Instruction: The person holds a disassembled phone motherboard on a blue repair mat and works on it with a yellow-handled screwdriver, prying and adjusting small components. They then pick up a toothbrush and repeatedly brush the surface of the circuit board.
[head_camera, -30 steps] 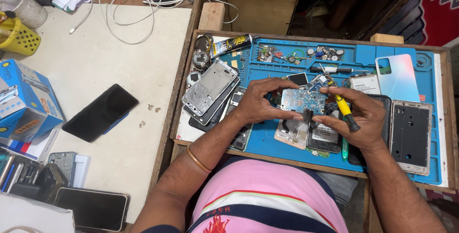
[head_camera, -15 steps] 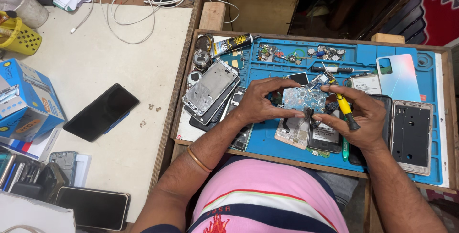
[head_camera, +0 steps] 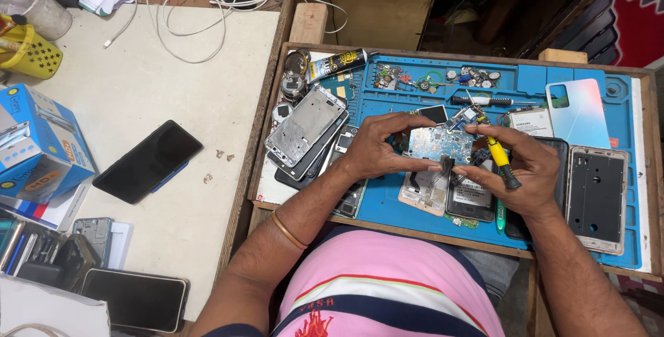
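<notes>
L hand [head_camera: 377,147] pinches blue circuit board [head_camera: 439,144] by its edges, held just above blue work mat [head_camera: 394,202], over an opened phone [head_camera: 429,188]. R hand [head_camera: 522,167] closed round yellow-handled screwdriver [head_camera: 499,160], tip at board's upper R corner. Judgement: keep board steady w/ L grip, driver square to screw, light pressure to avoid slip onto components.

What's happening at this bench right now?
A person sits at a blue work mat strewn with phone parts. The left hand steadies a small blue circuit board above the mat, while the right hand holds a yellow-handled screwdriver with its tip at the board's upper right edge. Opened phone frames lie to the left, another frame and a pale back cover to the right.
</notes>
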The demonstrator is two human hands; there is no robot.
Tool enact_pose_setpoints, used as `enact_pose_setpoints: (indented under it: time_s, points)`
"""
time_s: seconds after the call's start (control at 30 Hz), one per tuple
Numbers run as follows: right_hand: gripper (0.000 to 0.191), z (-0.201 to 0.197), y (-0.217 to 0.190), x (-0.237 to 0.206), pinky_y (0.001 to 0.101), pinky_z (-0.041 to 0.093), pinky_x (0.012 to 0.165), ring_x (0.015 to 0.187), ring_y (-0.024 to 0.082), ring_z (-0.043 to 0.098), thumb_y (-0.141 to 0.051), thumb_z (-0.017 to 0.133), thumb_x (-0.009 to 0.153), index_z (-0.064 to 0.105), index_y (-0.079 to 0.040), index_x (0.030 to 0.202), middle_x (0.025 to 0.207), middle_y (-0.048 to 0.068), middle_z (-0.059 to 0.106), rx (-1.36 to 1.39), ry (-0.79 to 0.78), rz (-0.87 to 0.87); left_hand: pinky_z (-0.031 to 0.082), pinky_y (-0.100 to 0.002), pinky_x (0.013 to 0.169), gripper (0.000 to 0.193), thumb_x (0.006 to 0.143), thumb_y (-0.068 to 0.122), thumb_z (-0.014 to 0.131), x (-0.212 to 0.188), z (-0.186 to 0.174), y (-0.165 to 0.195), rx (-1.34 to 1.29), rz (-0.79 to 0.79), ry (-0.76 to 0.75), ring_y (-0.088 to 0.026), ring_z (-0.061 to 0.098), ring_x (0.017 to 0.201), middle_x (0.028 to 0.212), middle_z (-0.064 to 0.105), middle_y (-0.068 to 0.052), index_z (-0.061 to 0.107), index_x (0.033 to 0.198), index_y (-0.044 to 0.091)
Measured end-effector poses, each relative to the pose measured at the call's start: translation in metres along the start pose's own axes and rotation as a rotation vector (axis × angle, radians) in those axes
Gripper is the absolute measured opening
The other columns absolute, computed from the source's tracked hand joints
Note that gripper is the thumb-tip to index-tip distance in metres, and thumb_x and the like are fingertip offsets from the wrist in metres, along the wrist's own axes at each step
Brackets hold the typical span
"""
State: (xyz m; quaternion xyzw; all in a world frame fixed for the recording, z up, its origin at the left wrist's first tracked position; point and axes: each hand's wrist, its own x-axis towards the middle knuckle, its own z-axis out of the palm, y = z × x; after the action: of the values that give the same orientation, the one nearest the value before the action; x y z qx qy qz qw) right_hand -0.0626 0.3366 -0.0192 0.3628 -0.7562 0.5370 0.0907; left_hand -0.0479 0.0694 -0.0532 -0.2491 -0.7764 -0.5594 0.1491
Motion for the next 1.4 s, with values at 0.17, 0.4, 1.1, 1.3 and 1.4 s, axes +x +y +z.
enact_pose_setpoints:
  time_s: [0.17,0.4,1.1,1.3,1.4]
  points:
    - [0.064,-0.0001,-0.0001,0.0004,0.0326,0.064,0.095,0.113,0.019,0.072,-0.013,0.091,0.074,0.063,-0.005,0.131,0.126,0.014,0.072,-0.01,0.0,-0.014,0.059,-0.027,0.074,0.066,0.068,0.038,0.097,-0.0003,0.0008,-0.0009,0.003,-0.06,-0.019,-0.013,0.073,0.09,0.113,0.078,-0.004,0.072,0.124,0.013]
    - [0.063,0.002,-0.0007,0.0012,0.0321,0.065,0.093,0.111,0.019,0.073,-0.015,0.091,0.075,0.063,-0.006,0.131,0.126,0.014,0.072,-0.02,0.0,-0.015,0.059,-0.025,0.078,0.065,0.072,0.038,0.096,-0.002,-0.0016,-0.0014,0.003,0.029,0.011,-0.011,0.073,0.096,0.116,0.076,-0.002,0.071,0.127,0.014]
    - [0.056,0.0059,-0.0052,0.0028,0.0332,0.064,0.098,0.115,0.02,0.073,-0.008,0.085,0.087,0.06,-0.006,0.137,0.132,0.016,0.07,-0.039,0.076,-0.024,0.063,-0.027,0.083,0.063,0.073,0.04,0.095,-0.0003,-0.0031,0.0021,0.044,-0.004,0.099,-0.014,0.075,0.098,0.114,0.076,-0.006,0.071,0.123,0.011]
    - [0.026,0.0037,-0.002,-0.0022,0.0311,0.064,0.091,0.103,0.021,0.076,-0.006,0.072,0.105,0.066,0.0,0.13,0.114,0.018,0.075,-0.048,0.138,-0.006,0.063,-0.032,0.091,0.061,0.075,0.039,0.095,-0.0005,-0.0029,-0.0015,0.166,0.029,0.217,-0.018,0.076,0.106,0.116,0.076,-0.008,0.07,0.123,0.01]
    - [0.025,0.0019,-0.0019,-0.0057,0.0308,0.064,0.09,0.102,0.022,0.076,-0.017,0.068,0.111,0.067,0.001,0.128,0.108,0.017,0.075,0.06,0.136,0.012,0.064,-0.032,0.092,0.061,0.076,0.039,0.094,0.0006,-0.0023,-0.0029,0.175,0.012,0.227,-0.018,0.076,0.106,0.116,0.075,-0.008,0.069,0.125,0.011]
